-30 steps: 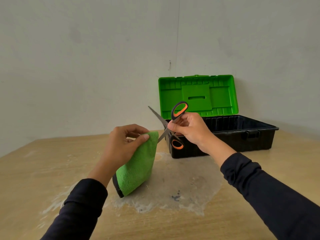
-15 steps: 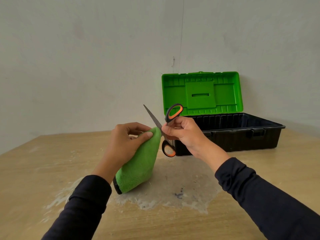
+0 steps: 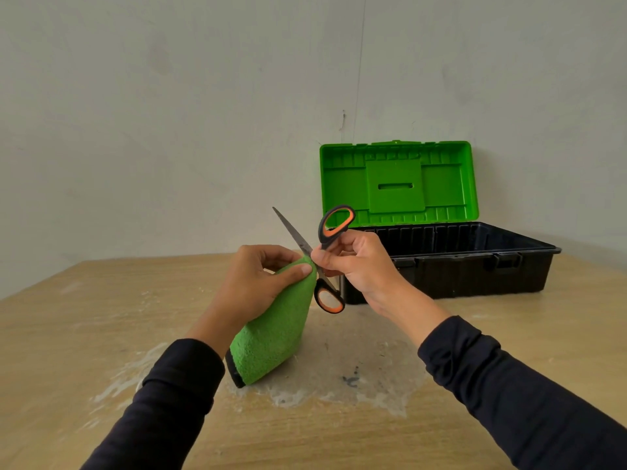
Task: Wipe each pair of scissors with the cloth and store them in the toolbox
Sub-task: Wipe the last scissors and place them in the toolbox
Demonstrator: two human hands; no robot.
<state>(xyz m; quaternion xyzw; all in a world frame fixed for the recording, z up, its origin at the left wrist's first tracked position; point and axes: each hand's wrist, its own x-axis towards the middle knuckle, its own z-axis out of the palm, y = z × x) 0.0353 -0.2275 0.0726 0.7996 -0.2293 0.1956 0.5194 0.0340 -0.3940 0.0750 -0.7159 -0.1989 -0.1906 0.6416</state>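
Observation:
My right hand grips a pair of scissors with black and orange handles, held above the table with the blades spread. One blade points up and to the left. My left hand pinches a green cloth with a black edge, its top pressed against the scissors near the pivot, where the other blade is hidden. The cloth hangs down to the table. Behind my right hand stands the toolbox, a black box with its green lid raised upright.
The wooden table carries a pale, glossy stained patch under my hands. A plain white wall rises close behind the toolbox. Both my arms wear dark sleeves.
The scissors have shifted left and turned, bringing the pivot against the cloth's top; one blade now stands steeper. My left hand stayed almost in place with the cloth.

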